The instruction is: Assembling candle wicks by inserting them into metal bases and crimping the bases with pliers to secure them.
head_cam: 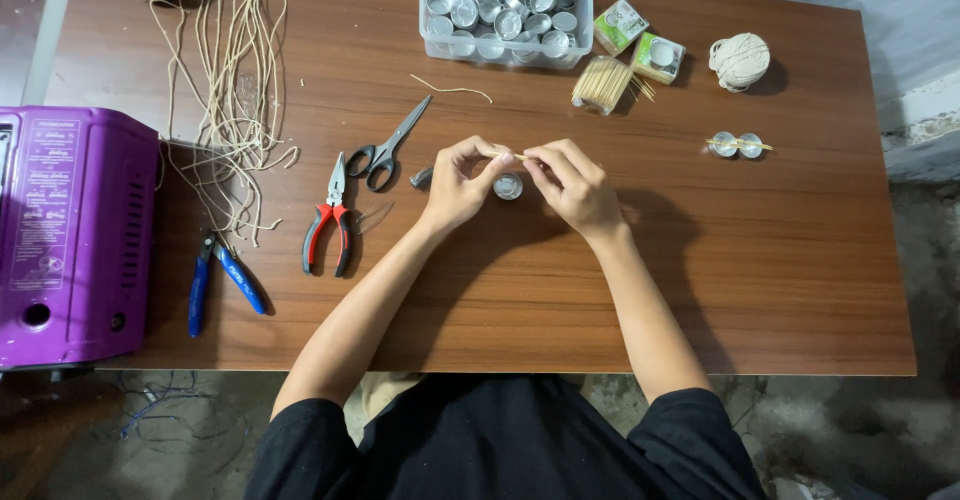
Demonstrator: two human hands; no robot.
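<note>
Pinching one thin stick point(510, 155), two hands point(460, 185) point(575, 188) over one tin cup point(508, 187).

Both forearms angled inward; left hand point(458, 186) and right hand point(572, 186) close together, fingers point(545, 160) pinched, tips nearly meeting.

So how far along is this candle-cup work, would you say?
Early, it seems. Done: two metal cups at the right, a thin stick across them. In hand: the left hand and right hand pinch a thin stick above one small metal cup. Left: a clear tub full of metal cups, a bundle of sticks and loose cord.
</note>
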